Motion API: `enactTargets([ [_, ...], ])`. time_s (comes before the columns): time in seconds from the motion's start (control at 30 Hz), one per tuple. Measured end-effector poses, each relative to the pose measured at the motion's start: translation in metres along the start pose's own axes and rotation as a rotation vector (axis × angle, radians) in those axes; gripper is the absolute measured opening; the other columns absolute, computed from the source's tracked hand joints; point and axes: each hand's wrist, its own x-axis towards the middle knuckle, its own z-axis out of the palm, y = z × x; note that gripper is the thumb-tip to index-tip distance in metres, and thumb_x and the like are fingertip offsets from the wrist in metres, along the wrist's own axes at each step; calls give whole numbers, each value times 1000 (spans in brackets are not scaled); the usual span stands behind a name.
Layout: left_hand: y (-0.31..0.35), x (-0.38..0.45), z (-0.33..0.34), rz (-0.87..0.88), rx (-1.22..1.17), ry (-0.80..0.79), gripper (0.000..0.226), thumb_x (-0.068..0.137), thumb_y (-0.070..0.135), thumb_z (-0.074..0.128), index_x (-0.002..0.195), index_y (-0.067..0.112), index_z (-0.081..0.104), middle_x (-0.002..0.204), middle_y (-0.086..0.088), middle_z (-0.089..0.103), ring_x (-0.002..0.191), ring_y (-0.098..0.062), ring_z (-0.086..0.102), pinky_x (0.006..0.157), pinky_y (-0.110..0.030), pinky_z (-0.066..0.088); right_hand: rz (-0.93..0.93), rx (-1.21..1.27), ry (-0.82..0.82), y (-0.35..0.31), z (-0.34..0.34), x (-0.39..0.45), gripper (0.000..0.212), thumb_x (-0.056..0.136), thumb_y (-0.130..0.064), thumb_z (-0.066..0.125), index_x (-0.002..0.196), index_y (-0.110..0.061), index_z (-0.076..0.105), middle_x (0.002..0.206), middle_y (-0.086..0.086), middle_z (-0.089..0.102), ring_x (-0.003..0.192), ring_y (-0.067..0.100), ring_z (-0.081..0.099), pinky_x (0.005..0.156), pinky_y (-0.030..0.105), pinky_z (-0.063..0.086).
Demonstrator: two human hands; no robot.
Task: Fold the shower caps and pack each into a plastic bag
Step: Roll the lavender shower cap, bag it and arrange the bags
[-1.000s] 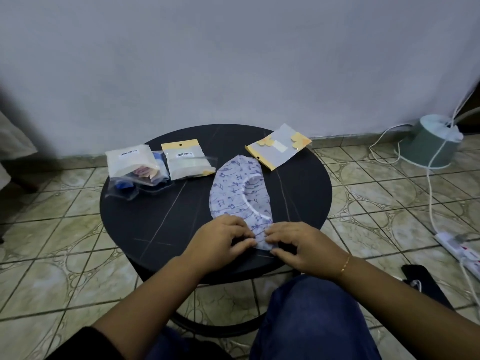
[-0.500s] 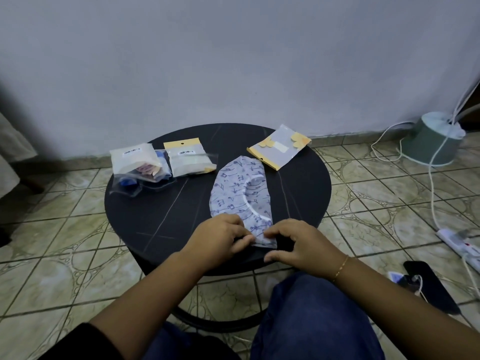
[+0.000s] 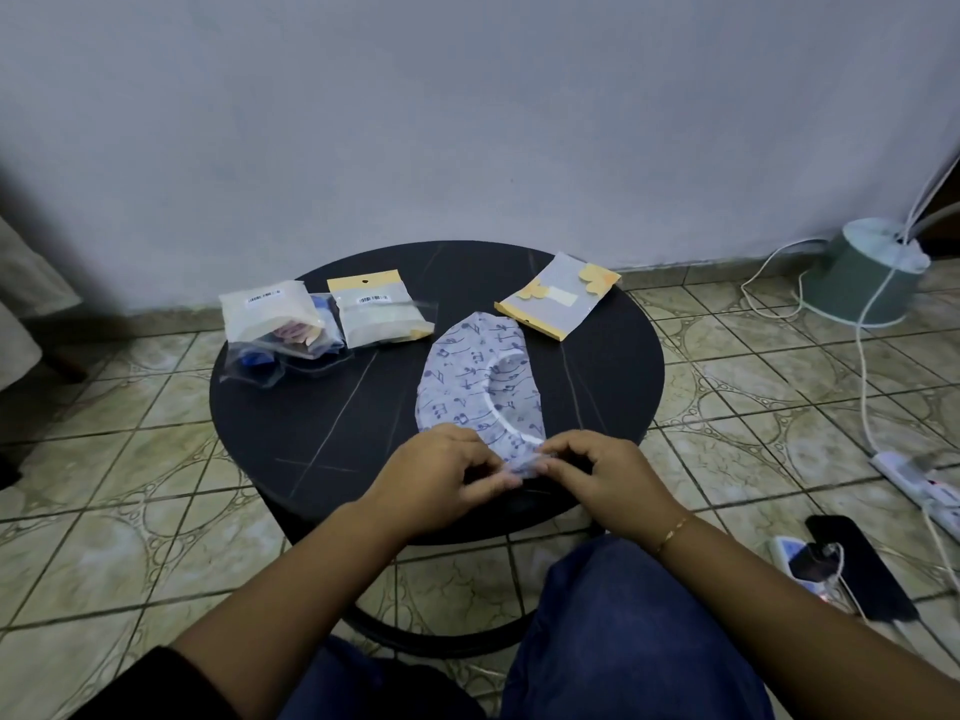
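Observation:
A white shower cap (image 3: 467, 376) printed with blue music notes lies folded in a half-moon on the round black table (image 3: 322, 439). My left hand (image 3: 436, 480) and my right hand (image 3: 602, 480) both pinch its near end at the table's front edge. An empty plastic bag (image 3: 558, 296) with a yellow card header lies at the back right of the table. Two packed bags (image 3: 382, 314) (image 3: 270, 317) lie at the back left, one resting on a clear bag with blue contents (image 3: 260, 363).
The table stands on a tiled floor against a pale wall. To the right are a green bucket-shaped object (image 3: 857, 283), white cables, a power strip (image 3: 919, 485) and a dark phone (image 3: 857, 569) on the floor. My blue-clad knee (image 3: 623, 615) is below the table edge.
The view has shifted slightly. Both hands have stayed at the cap's near end and lifted that end a little off the table; the fingers have drawn closer together.

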Motion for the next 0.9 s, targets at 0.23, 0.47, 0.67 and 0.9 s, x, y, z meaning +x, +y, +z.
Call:
enactTargets([
  [0.23, 1, 6, 0, -382, -331, 57, 16, 80, 41, 71, 93, 32, 71, 89, 13, 70, 87, 0, 62, 81, -23, 50, 277, 119, 43, -10, 5, 25, 12, 79, -20, 74, 84, -20, 63, 61, -3, 58, 59, 7, 53, 57, 16, 41],
  [0.47, 0, 19, -6, -481, -363, -83, 11, 83, 40, 68, 86, 29, 68, 85, 5, 70, 84, -11, 62, 78, -30, 49, 148, -153, 120, -8, 13, 28, 15, 82, -22, 70, 91, -20, 59, 79, -4, 52, 64, 5, 47, 55, 11, 33],
  [0.67, 0, 21, -8, -440, -257, -138, 11, 85, 45, 63, 86, 34, 66, 88, 12, 67, 85, -7, 60, 80, -30, 49, -266, -464, 55, 10, 8, 12, 35, 87, -42, 49, 100, -19, 71, 104, 1, 61, 91, 19, 60, 72, 36, 51],
  [0.9, 0, 15, -8, -241, -105, -123, 15, 90, 44, 55, 104, 43, 61, 106, 16, 47, 89, -2, 52, 81, -27, 46, -353, -627, 28, 16, 3, 10, 40, 85, -44, 47, 109, -22, 70, 114, -5, 62, 108, 14, 45, 75, 34, 41],
])
